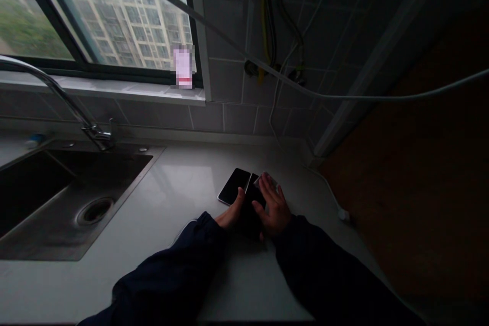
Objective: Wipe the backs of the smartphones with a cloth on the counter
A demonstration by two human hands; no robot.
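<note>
A dark phone [252, 196] rests in my left hand [231, 214], whose thumb lies along its near left edge. The rest of that hand's fingers are mostly hidden beneath it, one fingertip showing at the lower right. My right hand [275, 210] is over the upper right of this phone, pressing a small pale cloth [257, 182] under its fingers against the screen. Most of the cloth is covered. Just to the left, another black-screened phone [234, 185] with a light edge lies flat on the white counter [183, 178].
On the left is a steel sink [126, 183] with a chrome faucet [97, 135]. A blurred pink and white item [184, 66] stands on the windowsill [145, 90]. A pale cable [351, 97] crosses in front, and a white plug [344, 215] lies at the counter's right edge.
</note>
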